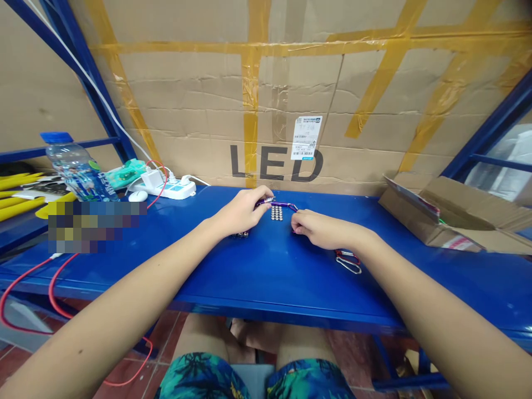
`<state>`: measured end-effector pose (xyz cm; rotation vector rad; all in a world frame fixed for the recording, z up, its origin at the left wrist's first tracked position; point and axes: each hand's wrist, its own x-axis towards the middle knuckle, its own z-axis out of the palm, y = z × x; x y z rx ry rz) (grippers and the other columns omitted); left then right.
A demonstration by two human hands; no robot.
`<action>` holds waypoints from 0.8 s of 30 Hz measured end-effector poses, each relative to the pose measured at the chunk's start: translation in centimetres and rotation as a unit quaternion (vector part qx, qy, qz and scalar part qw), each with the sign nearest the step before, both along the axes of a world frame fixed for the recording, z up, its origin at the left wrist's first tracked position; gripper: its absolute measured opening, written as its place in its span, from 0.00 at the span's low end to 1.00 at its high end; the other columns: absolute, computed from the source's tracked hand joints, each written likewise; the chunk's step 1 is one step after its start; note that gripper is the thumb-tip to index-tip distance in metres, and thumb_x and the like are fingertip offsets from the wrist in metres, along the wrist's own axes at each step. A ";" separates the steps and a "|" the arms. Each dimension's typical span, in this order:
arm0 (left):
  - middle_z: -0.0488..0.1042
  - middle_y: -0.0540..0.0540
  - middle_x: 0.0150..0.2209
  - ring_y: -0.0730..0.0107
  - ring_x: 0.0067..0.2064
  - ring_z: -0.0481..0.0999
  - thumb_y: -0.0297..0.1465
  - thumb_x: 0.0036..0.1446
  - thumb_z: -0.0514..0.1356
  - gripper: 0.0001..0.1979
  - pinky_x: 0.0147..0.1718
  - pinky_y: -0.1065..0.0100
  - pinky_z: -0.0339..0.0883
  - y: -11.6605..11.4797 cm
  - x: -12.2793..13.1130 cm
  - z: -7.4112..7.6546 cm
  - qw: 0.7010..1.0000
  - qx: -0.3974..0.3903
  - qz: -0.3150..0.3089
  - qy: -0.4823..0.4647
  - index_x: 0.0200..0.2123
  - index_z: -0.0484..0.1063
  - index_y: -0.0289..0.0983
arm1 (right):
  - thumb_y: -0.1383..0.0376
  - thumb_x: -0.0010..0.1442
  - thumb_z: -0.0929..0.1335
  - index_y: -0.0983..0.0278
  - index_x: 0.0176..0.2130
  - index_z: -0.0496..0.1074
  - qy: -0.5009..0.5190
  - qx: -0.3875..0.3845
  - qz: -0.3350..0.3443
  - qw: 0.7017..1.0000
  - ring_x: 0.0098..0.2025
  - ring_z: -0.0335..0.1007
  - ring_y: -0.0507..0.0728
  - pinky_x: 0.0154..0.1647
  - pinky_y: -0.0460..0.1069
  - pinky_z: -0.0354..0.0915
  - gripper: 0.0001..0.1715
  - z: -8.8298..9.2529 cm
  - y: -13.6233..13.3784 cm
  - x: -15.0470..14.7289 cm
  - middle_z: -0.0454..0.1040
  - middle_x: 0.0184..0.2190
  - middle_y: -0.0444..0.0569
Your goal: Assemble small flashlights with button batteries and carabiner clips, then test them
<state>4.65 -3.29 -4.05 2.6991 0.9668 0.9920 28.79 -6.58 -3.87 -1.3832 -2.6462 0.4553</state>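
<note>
Table: smooth, glossy blue top (249,277), blue frame posts (100,100) at both sides
Floor: reddish tiles (164,354) with pale joints
Backdrop: creased cardboard (187,100) crossed by shiny yellow tape (250,83)
Purple piece (284,204): slim, metallic, just behind the silver studs, reaching from the left hand toward the right
Left hand (238,213): fingers clamped on the purple piece
Right hand (318,228): fingers curled together near the piece's other end; whether they grip anything, I cannot tell
Silver studs (276,213): small, round, shiny, in tidy rows between the hands
Carabiners (348,262): red and silver loops beside the right forearm
Bottle (78,169): clear plastic, blue cap
Open carton (436,216): brown cardboard, right
Lettering: "LED" in large black capitals on the backdrop
Sticker (306,137): white, barcoded, print too small to read
</note>
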 end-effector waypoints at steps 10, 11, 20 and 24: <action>0.76 0.49 0.34 0.71 0.34 0.72 0.33 0.59 0.60 0.07 0.34 0.68 0.65 -1.3 1.5 0.0 0.998 -0.034 -0.029 -0.053 0.39 0.73 0.37 | 0.62 0.69 0.59 0.60 0.35 0.58 0.283 -0.096 -0.015 0.954 0.29 0.61 0.52 0.32 0.48 0.61 0.09 -0.1 -0.1 -0.8 0.65 0.28 0.43; 0.76 0.49 0.33 0.71 0.33 0.72 0.33 0.59 0.61 0.07 0.34 0.68 0.65 -1.4 1.6 0.0 0.996 -0.045 -0.035 -0.062 0.38 0.73 0.37 | 0.60 0.69 0.60 0.61 0.35 0.58 0.327 -0.119 -0.016 0.937 0.27 0.60 0.51 0.30 0.48 0.60 0.10 -0.2 -0.1 -1.0 0.64 0.28 0.42; 0.76 0.49 0.31 0.72 0.32 0.72 0.30 0.58 0.59 0.05 0.34 0.69 0.66 -1.8 2.2 -0.2 0.988 -0.087 -0.058 -0.110 0.33 0.74 0.36 | 0.55 0.57 0.74 0.64 0.29 0.66 0.500 -0.296 0.008 0.814 0.25 0.61 0.49 0.24 0.47 0.57 0.18 0.2 -0.5 -1.4 0.67 0.25 0.44; 0.74 0.50 0.29 0.73 0.31 0.71 0.30 0.57 0.59 0.05 0.33 0.70 0.65 -1.9 2.2 -0.1 0.988 -0.080 -0.055 -0.120 0.32 0.73 0.35 | 0.64 0.54 0.73 0.64 0.27 0.67 0.542 -0.299 -0.038 0.784 0.23 0.61 0.49 0.22 0.46 0.53 0.12 0.4 -0.6 -1.9 0.68 0.23 0.45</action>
